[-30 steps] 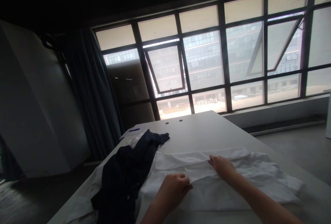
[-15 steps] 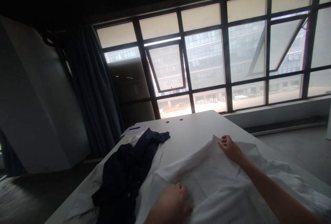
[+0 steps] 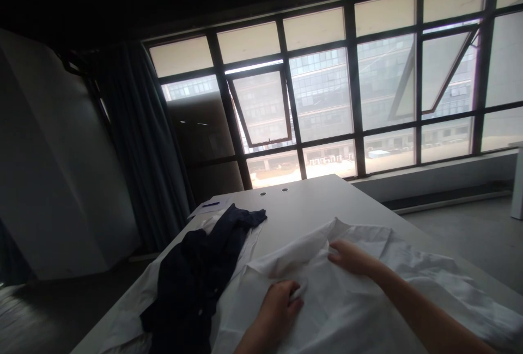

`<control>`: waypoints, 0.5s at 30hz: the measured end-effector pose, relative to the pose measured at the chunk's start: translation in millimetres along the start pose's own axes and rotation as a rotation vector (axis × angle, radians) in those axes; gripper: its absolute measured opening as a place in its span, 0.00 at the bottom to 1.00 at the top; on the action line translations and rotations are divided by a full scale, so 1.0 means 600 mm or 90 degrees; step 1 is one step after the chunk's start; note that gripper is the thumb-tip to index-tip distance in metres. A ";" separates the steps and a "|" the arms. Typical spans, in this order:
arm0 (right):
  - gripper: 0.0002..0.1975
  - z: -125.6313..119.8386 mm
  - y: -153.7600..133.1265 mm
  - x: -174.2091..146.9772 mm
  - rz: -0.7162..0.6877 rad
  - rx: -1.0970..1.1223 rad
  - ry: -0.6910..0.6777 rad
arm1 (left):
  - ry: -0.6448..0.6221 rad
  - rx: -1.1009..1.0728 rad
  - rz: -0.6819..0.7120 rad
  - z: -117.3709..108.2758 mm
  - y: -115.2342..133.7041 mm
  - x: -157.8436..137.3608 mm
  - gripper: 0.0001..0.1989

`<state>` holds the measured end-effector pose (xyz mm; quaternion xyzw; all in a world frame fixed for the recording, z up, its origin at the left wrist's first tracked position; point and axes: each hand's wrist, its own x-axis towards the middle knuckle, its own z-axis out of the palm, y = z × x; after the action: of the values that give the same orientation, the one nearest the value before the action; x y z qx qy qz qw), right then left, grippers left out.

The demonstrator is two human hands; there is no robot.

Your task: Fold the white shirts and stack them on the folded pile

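Observation:
A white garment is spread over the near right part of the table, its right side lying in loose wrinkles. Close to its near left part, my left hand has a fold of the fabric pinched between thumb and fingers. Farther out and to the right, my right hand is closed on the same garment, thumb and fingertips at a raised fold. Just beyond that hand, a corner of the cloth peaks up. No collar or buttons show on the white garment.
A dark navy garment with buttons lies on the left side of the white table, over other white fabric. Behind it are paper and a pen. Windows line the far wall; a dark curtain hangs left.
My right hand has moved nearer and left, from the far corner down onto the cloth, and closed there. My left hand, blurred before, now pinches a fold.

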<state>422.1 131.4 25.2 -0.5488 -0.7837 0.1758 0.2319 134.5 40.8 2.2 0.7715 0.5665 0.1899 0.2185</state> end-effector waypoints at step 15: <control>0.57 -0.091 -0.104 -0.064 -0.123 0.149 -0.148 | 0.428 -0.207 0.011 -0.162 0.013 -0.005 0.17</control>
<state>415.0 75.3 97.4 -0.4165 -0.8284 0.3048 0.2176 87.4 47.6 87.5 0.6258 0.5628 0.5220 0.1383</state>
